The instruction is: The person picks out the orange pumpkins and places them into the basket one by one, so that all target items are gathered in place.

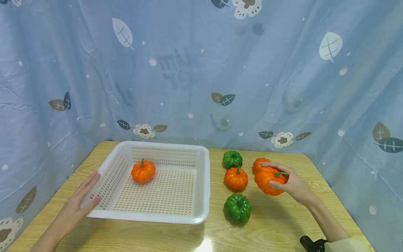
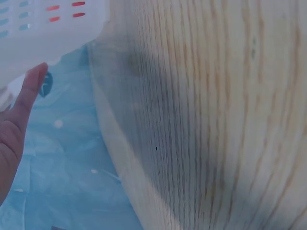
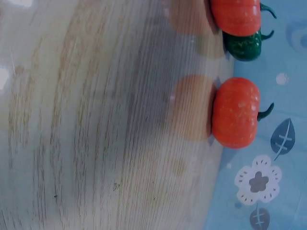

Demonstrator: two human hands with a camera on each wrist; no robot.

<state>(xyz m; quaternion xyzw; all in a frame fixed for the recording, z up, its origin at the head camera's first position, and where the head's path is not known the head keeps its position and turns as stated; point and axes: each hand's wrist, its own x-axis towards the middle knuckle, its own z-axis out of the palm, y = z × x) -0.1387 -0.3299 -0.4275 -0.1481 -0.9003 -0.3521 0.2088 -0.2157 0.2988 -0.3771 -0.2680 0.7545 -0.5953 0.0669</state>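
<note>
Holding an orange pumpkin (image 1: 268, 182), the right hand (image 1: 293, 184) has thumb on the near side and fingers over the far side, spread about as wide as the fruit. Pumpkin tilted, green stem toward the palm; it appears lifted off the wood-grain table (image 1: 176, 236), a shadow below. Held fruit out of frame in the right-wrist view.

Just beyond the grip, partly hidden by it: a second orange pumpkin (image 1: 260, 163), resting on the table. Left of the grip, near: a third orange pumpkin (image 1: 236, 179), stem up, with a far green pumpkin (image 1: 232, 159) close behind it. Left and nearer the person: a near green pumpkin (image 1: 238, 209).

Farther left, past that row: a white basket (image 1: 204, 185), perforated, with a fourth orange pumpkin (image 1: 143, 172) inside, toward its left wall. At the basket's left side, well apart from the grip, the left hand (image 1: 75, 203): fingers extended, thumb wide of them, holding nothing; whether it touches the wall, cannot tell.

Behind the grip, toward the person: a cream sleeve (image 1: 346, 245). Beyond the table: a blue curtain (image 1: 189, 70) printed with leaves and flowers.
</note>
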